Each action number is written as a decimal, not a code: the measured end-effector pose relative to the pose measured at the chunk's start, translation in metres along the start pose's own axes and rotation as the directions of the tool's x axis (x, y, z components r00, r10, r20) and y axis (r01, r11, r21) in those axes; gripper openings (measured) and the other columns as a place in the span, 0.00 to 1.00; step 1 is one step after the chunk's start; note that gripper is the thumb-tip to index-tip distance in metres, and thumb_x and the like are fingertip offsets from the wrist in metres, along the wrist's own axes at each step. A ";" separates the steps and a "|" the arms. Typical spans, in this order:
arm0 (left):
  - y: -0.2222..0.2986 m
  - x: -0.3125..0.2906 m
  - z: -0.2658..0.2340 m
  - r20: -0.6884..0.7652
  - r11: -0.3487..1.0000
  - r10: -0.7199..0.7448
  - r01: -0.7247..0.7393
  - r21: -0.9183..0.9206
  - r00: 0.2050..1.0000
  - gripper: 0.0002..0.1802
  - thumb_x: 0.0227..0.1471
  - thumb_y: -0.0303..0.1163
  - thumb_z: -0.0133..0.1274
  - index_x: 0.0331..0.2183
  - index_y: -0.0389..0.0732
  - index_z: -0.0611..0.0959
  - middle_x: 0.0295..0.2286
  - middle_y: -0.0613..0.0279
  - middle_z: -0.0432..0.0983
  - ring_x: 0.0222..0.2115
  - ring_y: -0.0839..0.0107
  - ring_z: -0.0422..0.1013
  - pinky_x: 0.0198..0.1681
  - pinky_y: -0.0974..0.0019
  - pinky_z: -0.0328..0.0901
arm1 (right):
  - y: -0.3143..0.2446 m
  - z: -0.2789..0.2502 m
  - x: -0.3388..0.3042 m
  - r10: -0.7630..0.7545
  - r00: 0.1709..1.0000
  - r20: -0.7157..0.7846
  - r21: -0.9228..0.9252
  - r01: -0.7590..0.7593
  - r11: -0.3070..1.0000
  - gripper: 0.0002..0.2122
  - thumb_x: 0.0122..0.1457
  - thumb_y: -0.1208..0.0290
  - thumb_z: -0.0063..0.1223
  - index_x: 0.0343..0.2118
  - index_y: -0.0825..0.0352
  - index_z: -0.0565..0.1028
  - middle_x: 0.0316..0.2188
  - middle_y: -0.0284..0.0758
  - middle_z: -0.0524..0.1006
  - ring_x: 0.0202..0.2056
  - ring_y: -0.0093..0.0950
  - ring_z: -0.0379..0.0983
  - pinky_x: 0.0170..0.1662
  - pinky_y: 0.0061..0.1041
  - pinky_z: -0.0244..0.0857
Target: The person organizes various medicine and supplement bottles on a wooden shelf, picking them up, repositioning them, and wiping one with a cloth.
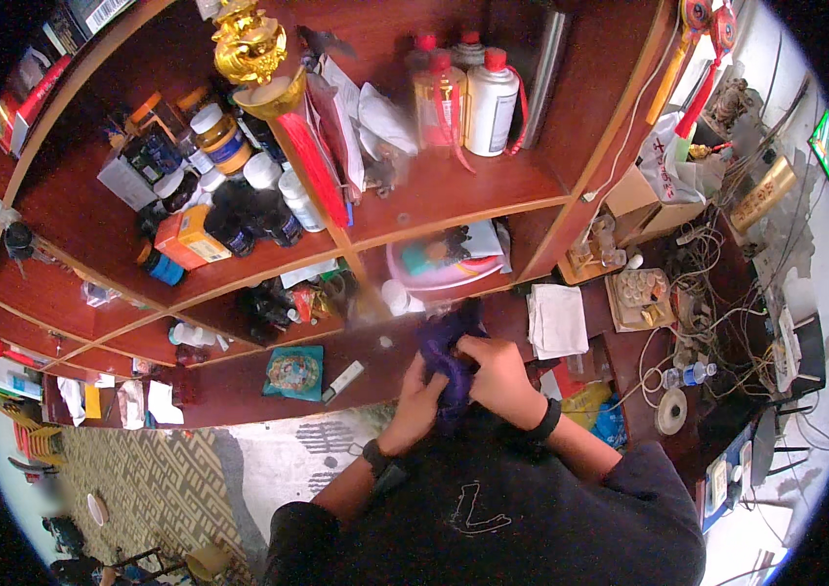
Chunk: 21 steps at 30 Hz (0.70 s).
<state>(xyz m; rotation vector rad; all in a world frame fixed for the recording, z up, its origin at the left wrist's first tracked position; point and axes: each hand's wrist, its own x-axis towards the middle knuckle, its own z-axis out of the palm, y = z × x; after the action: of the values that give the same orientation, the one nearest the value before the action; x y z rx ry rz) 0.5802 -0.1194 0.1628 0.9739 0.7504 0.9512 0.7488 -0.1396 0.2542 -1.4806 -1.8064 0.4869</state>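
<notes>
Close in front of my body, a dark purple cloth [448, 363] is bunched between my two hands. My left hand [414, 414] grips its left side, thumb pointing up over the fabric. On the other side my right hand [505, 375] is closed with the cloth pinched in its curled fingers. The lower part of the cloth merges with my dark shirt, so its full shape is hidden. Dark bands circle both wrists. A folded white cloth [558, 322] lies on the counter to the right of the purple one.
Left along the counter lie a teal packet [293, 373] and a slim white device [343, 380]. Shelves ahead hold jars, boxes and bottles with red caps [493, 103]. Tangled cables [703, 259], a square tray [641, 298] and a water bottle [690, 375] crowd the right side.
</notes>
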 end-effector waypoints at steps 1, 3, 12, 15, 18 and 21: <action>-0.002 0.000 -0.002 0.002 0.986 0.046 -0.045 0.162 0.999 0.22 0.66 0.24 0.48 0.60 0.39 0.72 0.48 0.63 0.77 0.46 0.71 0.74 0.51 0.65 0.71 | -0.003 0.000 -0.002 -0.025 0.999 0.024 -0.071 0.026 0.997 0.11 0.48 0.77 0.64 0.34 0.71 0.77 0.30 0.48 0.79 0.34 0.47 0.80 0.37 0.39 0.74; -0.019 0.003 -0.013 -0.038 0.955 0.076 -0.062 0.289 0.996 0.20 0.64 0.27 0.52 0.56 0.35 0.75 0.45 0.54 0.79 0.45 0.63 0.76 0.50 0.60 0.70 | -0.002 0.000 0.001 -0.010 0.994 0.110 -0.098 0.021 0.995 0.11 0.46 0.75 0.61 0.33 0.70 0.74 0.30 0.51 0.78 0.36 0.54 0.76 0.39 0.45 0.72; 0.009 0.000 -0.020 0.047 0.639 0.184 -0.156 0.753 0.982 0.13 0.66 0.31 0.48 0.42 0.30 0.80 0.34 0.33 0.77 0.35 0.34 0.73 0.37 0.44 0.67 | 0.031 -0.008 -0.007 -0.013 0.948 0.318 0.338 -0.101 0.936 0.14 0.53 0.76 0.70 0.37 0.71 0.74 0.25 0.39 0.81 0.24 0.29 0.81 0.28 0.28 0.72; 0.013 0.002 -0.017 0.029 0.621 0.214 -0.159 0.767 0.976 0.13 0.66 0.31 0.47 0.36 0.31 0.80 0.31 0.34 0.76 0.33 0.34 0.72 0.35 0.42 0.65 | 0.041 -0.007 -0.006 0.051 0.968 0.244 0.406 -0.150 0.901 0.11 0.57 0.78 0.68 0.40 0.70 0.75 0.25 0.31 0.79 0.22 0.18 0.77 0.27 0.23 0.71; 0.013 -0.001 -0.021 0.037 0.569 0.101 -0.088 0.818 0.994 0.14 0.66 0.31 0.48 0.33 0.31 0.82 0.29 0.39 0.78 0.29 0.40 0.73 0.34 0.45 0.66 | 0.043 0.003 -0.007 0.074 0.964 0.255 0.472 -0.190 0.861 0.13 0.54 0.80 0.67 0.42 0.69 0.76 0.28 0.30 0.79 0.30 0.20 0.79 0.32 0.23 0.73; -0.005 -0.001 -0.030 -0.026 0.651 0.083 -0.035 0.758 0.996 0.12 0.65 0.31 0.52 0.33 0.32 0.84 0.27 0.51 0.81 0.25 0.59 0.76 0.32 0.54 0.68 | 0.061 0.022 -0.016 0.091 0.969 0.231 0.481 -0.195 0.855 0.14 0.53 0.82 0.65 0.43 0.69 0.77 0.33 0.32 0.80 0.36 0.20 0.79 0.39 0.23 0.75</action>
<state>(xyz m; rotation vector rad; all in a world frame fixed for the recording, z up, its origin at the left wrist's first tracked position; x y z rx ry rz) 0.5554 -0.1115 0.1465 1.7246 1.2233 0.7067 0.7742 -0.1352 0.1931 -1.2305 -1.5527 1.1269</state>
